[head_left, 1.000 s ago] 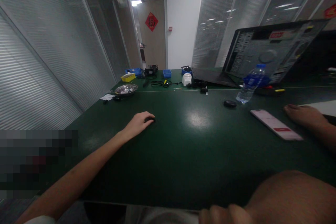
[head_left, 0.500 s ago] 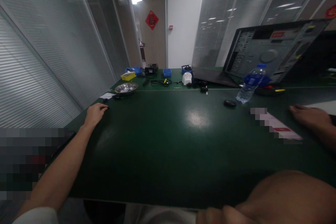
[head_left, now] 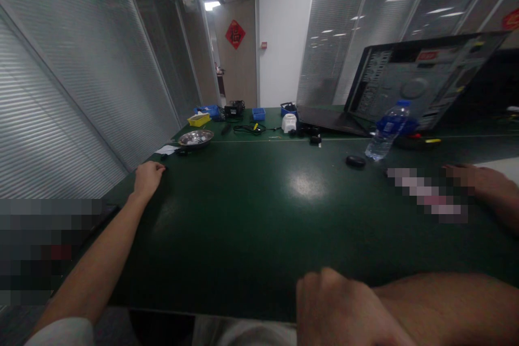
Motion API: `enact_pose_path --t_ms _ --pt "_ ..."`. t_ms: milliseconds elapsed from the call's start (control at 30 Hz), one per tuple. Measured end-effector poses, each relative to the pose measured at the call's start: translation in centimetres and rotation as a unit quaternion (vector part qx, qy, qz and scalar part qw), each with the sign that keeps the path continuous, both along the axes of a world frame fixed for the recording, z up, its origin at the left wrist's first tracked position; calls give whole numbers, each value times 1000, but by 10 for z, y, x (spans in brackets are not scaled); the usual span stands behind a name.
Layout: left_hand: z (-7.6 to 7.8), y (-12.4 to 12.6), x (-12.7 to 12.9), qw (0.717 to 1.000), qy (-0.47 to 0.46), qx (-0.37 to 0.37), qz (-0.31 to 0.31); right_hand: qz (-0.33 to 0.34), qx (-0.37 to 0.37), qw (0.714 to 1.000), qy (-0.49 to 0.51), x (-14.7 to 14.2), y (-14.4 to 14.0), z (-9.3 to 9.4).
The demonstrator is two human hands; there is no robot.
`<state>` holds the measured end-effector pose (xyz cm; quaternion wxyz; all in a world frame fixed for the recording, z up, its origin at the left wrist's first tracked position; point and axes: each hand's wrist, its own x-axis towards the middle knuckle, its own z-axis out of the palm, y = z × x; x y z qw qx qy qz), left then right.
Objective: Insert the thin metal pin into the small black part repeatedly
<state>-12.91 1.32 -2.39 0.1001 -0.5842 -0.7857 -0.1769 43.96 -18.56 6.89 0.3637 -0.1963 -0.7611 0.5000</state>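
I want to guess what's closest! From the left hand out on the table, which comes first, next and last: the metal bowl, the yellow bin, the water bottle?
From the left hand:
1. Metal bowl, just beyond it.
2. Yellow bin, farther back.
3. Water bottle, far right.

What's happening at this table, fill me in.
A person sits at a green table. Their left hand is stretched out flat near the table's left edge, short of a metal bowl; whether it holds anything is unclear. Their right hand is a loose fist at the near edge. Another person's hand rests at right, beyond it a water bottle.
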Motion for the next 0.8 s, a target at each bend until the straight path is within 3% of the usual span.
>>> enact_pose_path --t_ms 100,233,300,367,467,600,700,800 --pt "2 -2 2 1000 -12 -14 22 33 59 993 -94 -26 20 -15" --pt "8 0 10 998 -64 -26 3 -58 136 950 -277 -10 83 -45" --pt "14 2 25 993 -100 -43 -37 -74 206 926 -308 0 101 -60" --pt "22 1 56 983 -140 -64 -96 -89 260 904 -326 5 108 -71" --pt "29 -14 132 946 -198 -95 -240 -109 311 875 -355 4 107 -76" --pt "26 -61 247 846 -251 -126 -454 -137 322 862 -368 3 105 -74" --pt "22 -94 300 813 -245 -128 -513 -150 314 864 -364 2 105 -74" --pt "22 -108 313 813 -239 -132 -515 -147 324 864 -358 1 105 -76"
